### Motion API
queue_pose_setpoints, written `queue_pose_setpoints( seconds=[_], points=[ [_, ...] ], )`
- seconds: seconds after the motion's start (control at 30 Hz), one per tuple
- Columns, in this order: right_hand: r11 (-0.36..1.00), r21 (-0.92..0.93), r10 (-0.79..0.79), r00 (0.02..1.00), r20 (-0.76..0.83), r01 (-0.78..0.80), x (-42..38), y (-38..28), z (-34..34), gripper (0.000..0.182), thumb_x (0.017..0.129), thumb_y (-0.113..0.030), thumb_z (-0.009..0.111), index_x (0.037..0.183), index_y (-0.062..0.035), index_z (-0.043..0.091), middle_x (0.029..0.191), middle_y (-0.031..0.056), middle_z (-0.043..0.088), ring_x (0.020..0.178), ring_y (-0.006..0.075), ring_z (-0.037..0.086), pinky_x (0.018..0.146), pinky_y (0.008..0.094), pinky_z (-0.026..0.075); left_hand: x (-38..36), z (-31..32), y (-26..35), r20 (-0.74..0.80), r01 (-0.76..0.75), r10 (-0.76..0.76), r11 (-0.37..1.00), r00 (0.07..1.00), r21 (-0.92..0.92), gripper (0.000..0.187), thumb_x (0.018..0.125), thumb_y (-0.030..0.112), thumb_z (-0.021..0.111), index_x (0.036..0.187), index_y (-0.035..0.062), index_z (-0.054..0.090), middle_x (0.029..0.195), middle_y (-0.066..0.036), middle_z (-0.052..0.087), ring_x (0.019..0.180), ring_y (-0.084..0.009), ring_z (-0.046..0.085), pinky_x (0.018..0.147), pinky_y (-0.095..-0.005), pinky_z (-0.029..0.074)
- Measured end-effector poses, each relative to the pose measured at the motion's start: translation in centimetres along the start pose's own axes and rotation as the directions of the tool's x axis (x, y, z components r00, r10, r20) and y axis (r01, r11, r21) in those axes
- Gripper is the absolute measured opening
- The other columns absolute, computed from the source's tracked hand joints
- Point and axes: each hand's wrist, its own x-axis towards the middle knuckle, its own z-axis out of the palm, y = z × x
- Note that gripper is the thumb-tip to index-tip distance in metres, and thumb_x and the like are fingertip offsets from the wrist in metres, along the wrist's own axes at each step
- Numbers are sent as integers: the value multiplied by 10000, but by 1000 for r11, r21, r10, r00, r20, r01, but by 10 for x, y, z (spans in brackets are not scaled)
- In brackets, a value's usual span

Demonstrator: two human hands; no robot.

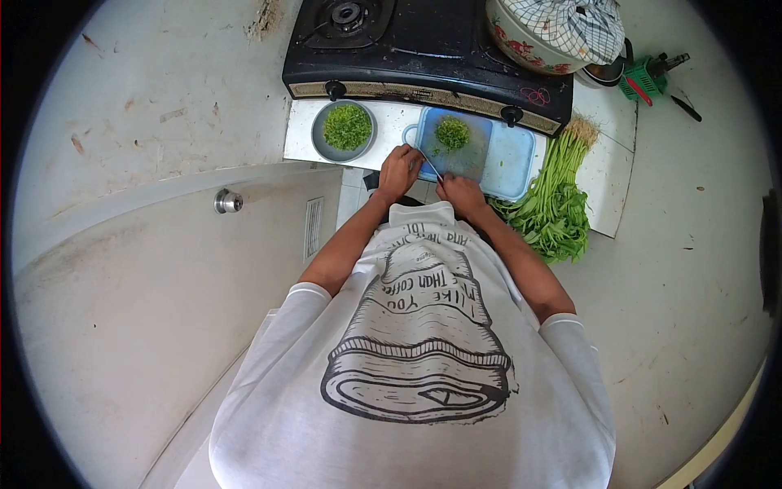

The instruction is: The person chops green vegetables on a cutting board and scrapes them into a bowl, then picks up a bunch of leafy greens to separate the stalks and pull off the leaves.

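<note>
My right hand [462, 196] is closed around the handle of a knife [432, 167] at the near edge of a blue cutting board [475, 160]. The blade slants up and left toward my left hand [399, 173], whose curled fingers meet it near its tip. Just beyond the blade, a small heap of finely chopped green herbs [452, 133] lies on the board, with loose bits scattered around it. To the left stands a grey bowl [318, 147] with more chopped greens [347, 127] in it.
A black gas stove [432, 61] runs behind the board, bearing a floral pot [521, 41] with a checked cloth [574, 28]. Long leafy stalks with roots [554, 191] lie right of the board. Farther right is a green basket [643, 77] of utensils. A round knob [228, 200] protrudes at left.
</note>
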Motion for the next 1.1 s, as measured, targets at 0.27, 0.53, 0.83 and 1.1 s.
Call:
queue_pose_setpoints(
  seconds=[0.27,0.53,0.83,1.1],
  points=[
    [1000,-12,2,999,-44,-3,6,-1,2,364,998,-314,564,927,33,648,770,268,709,713,431,721,673,540,582,-2,-1,5,-5,29,-29,1000,1000,10,70,869,87,701,933,74,726,916,-118,679,932,-336,646,825,-449,533],
    [998,-8,65,997,-34,-65,-3,9,-15,408,1011,-351,539,940,27,676,779,282,702,730,463,709,704,551,581,2,-1,0,8,-38,38,999,999,32,82,880,118,717,948,87,751,969,-96,721,938,-315,650,852,-423,530],
    [988,23,151,987,-52,-150,-3,10,-19,412,1011,-364,532,982,16,689,798,281,706,766,485,703,740,560,576,29,7,7,-17,-124,125,991,992,60,68,850,97,710,913,91,735,887,-91,704,902,-320,625,842,-422,522],
    [994,40,103,993,-52,-101,-5,7,-17,381,1003,-342,550,966,14,679,790,276,705,751,471,704,722,555,576,26,6,5,-7,-110,110,992,994,57,117,846,106,744,951,58,763,960,-115,716,950,-331,634,864,-423,517]
  ],
)
